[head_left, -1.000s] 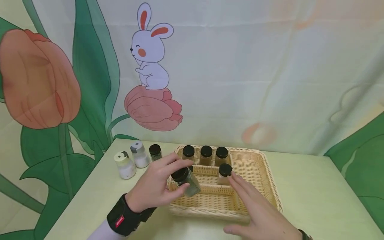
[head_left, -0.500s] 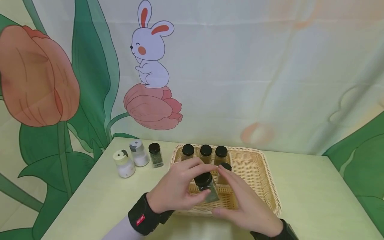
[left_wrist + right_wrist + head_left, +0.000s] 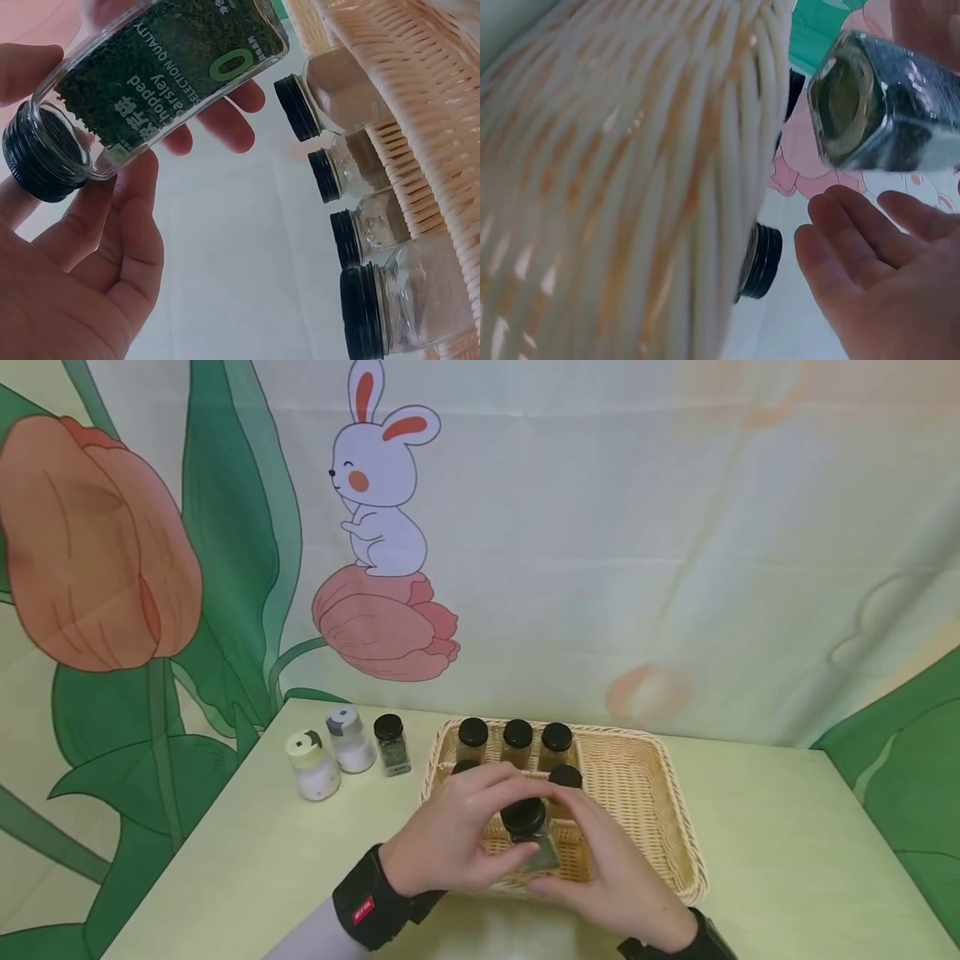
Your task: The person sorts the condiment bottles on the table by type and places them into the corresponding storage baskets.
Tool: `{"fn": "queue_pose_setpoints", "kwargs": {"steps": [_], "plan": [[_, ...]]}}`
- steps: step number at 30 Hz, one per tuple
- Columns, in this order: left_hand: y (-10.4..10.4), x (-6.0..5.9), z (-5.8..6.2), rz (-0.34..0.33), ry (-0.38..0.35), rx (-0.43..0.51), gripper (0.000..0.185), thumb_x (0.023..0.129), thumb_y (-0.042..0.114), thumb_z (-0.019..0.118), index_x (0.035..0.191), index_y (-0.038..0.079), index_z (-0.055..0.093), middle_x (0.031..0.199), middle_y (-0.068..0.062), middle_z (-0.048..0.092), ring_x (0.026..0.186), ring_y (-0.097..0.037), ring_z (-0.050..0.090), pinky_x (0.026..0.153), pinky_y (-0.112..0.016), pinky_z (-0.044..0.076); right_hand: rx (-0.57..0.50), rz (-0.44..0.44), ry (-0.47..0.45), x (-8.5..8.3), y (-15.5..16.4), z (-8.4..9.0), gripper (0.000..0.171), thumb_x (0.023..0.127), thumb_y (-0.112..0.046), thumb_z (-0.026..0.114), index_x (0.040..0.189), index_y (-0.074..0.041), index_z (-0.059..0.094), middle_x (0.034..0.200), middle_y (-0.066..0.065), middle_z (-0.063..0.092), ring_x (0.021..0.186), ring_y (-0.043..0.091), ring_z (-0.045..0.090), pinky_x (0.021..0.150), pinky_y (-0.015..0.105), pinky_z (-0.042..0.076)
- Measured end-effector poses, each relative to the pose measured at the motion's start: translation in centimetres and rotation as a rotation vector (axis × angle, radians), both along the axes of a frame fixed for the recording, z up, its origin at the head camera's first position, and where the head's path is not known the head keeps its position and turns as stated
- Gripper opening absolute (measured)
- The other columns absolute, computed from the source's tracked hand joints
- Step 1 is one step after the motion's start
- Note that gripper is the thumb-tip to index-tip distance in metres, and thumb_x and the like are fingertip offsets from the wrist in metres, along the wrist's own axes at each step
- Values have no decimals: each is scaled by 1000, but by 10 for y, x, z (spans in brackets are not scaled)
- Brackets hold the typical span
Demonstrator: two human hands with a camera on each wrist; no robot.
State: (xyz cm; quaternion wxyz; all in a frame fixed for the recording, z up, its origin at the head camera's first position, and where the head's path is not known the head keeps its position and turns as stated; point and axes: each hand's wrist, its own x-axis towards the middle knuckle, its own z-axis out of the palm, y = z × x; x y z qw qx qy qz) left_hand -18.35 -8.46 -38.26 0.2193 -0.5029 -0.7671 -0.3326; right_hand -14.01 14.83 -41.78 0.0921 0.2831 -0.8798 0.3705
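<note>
Left hand (image 3: 446, 839) pinches black-lidded square clear-glass parsley jar (image 3: 169, 79); right hand (image 3: 618, 872) spread beside it. Risk: drop, if left pinch slips.

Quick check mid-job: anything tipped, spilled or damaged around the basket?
Nothing stands out. The parsley jar, lidded, tilts, but the left hand has it in its grip above the basket. The jars visible inside stand upright, lidded too. I see no spill or crack, though parts of the basket are hidden.
</note>
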Motion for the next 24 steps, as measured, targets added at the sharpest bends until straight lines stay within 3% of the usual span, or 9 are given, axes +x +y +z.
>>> {"fn": "queue_pose_setpoints", "kwargs": {"steps": [7,16,24], "plan": [[2,0,-2,-22,-2,0,53,84,25,80,134,17,65,117,7,67,96,0,59,82,-10,47,-92,48,53,-2,-6,2,90,81,-35,90,155,-27,39,146,-11,55,126,13,60,102,38,54],[3,1,-5,-20,-29,-26,50,85,28,83,130,18,67,118,7,66,96,0,59,80,-8,46,-114,55,52,-1,-8,-2,81,80,-23,91,146,-19,45,133,-6,58,114,9,60,94,31,56],[3,3,-5,2,-43,-59,51,86,31,83,133,21,67,116,9,66,96,1,58,80,-8,44,-134,59,114,-1,-11,-4,70,79,-13,90,137,-17,49,124,-5,59,106,8,60,88,30,57]]}}
